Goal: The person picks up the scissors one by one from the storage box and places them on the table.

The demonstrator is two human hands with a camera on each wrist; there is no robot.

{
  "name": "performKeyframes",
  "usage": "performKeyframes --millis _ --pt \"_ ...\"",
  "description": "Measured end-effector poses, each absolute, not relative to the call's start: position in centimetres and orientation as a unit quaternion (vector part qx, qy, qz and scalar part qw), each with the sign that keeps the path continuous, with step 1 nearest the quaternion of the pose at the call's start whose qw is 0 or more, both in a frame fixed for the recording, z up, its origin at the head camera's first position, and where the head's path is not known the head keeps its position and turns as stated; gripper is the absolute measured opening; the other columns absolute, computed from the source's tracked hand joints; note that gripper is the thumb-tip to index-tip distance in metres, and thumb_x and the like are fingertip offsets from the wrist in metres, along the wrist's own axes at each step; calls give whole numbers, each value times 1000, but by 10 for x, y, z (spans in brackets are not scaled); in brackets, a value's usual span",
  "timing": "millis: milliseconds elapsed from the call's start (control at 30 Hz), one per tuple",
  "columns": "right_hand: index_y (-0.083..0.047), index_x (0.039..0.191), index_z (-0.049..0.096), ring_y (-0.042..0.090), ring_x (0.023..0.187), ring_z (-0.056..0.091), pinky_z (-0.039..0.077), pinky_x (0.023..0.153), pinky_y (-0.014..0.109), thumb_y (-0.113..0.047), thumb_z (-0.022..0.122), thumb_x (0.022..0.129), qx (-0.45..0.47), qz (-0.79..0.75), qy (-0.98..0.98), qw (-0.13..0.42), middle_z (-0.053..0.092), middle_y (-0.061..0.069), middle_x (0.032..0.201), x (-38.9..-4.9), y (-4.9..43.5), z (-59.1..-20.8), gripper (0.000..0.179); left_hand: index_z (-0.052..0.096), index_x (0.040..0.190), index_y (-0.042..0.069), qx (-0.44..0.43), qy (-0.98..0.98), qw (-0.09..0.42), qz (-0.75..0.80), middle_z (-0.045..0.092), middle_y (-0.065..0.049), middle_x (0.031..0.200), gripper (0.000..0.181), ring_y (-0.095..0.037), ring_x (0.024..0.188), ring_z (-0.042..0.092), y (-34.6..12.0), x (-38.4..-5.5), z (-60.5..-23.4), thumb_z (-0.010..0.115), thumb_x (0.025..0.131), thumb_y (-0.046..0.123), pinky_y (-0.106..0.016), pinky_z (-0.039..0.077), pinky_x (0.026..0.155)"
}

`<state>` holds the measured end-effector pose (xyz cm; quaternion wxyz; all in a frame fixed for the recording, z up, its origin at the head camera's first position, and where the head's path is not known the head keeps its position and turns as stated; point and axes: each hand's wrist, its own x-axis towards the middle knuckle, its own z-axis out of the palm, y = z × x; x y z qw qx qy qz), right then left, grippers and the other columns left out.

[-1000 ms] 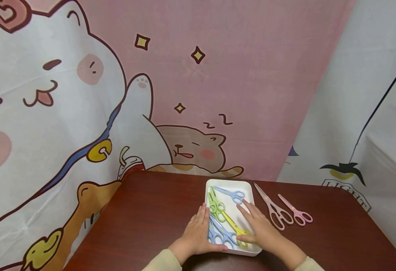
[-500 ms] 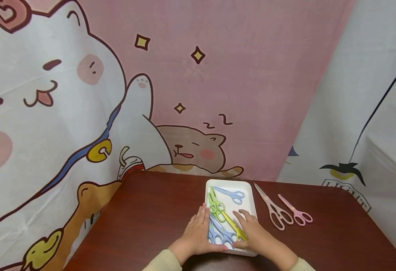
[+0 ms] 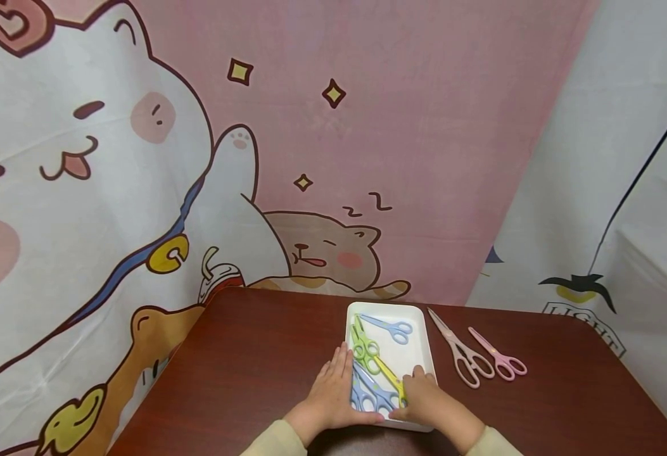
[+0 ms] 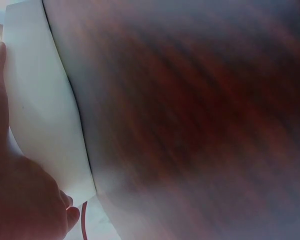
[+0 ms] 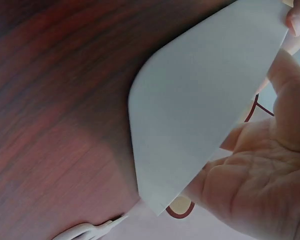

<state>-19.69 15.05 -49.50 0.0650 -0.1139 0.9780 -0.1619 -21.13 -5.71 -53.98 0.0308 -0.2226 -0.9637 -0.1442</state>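
Note:
A white tray (image 3: 415, 316) holds several pairs of scissors. Blue scissors (image 3: 393, 327) lie near its far end, green scissors (image 3: 363, 345) along its left side, and more blue scissors (image 3: 374, 391) at the near left. Yellow scissors (image 3: 389, 373) slant toward the near right. My right hand (image 3: 429, 400) reaches into that corner with fingers curled over the yellow handles, which it mostly covers; the finger contact is hidden. Against the tray's left wall rests my left hand (image 3: 333, 394), fingers straight, thumb along the near rim. The left wrist view shows this hand (image 4: 25, 195) against the tray's wall (image 4: 45, 100).
On the dark red-brown table (image 3: 270, 354), right of the tray, lie large scissors with pale pink handles (image 3: 461, 351) and smaller pink scissors (image 3: 498, 354). A printed cartoon cloth (image 3: 424, 158) hangs behind the table's far edge.
My right hand has moved down and left inside the tray, and its fingers have curled in over the yellow scissors' handles. My left hand and the tray have stayed in place.

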Motion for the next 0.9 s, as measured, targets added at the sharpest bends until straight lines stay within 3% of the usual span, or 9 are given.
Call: performKeyframes --millis 133,300,733,900 --pt "7 93 59 33 80 46 44 73 50 -29 86 59 -116 -158 978 78 46 17 88 -195 150 -491 56 17 150 -1 -223 -964 29 -141 11 -19 158 137 -30 145 16 -56 -211 -539 40 57 96 -47 29 111" --pt "3 92 59 31 77 44 42 69 46 -20 86 56 -131 -150 977 77 46 15 85 -196 151 -489 51 17 149 -2 -224 -963 24 -149 11 -20 157 136 -31 145 17 -56 -210 -536 42 57 95 -48 29 111" --pt "5 109 59 31 83 45 43 74 48 -19 85 58 -96 -170 976 98 47 17 95 -204 154 -500 61 17 149 -2 -224 -965 24 -136 11 -21 157 136 -32 145 18 -56 -212 -538 41 57 95 -48 29 111" --pt "6 107 60 31 84 44 43 75 47 -19 86 58 -91 -172 978 79 47 17 95 -202 153 -500 61 18 149 -2 -225 -965 27 -129 11 -21 157 135 -32 144 18 -57 -213 -540 40 58 95 -47 30 111"
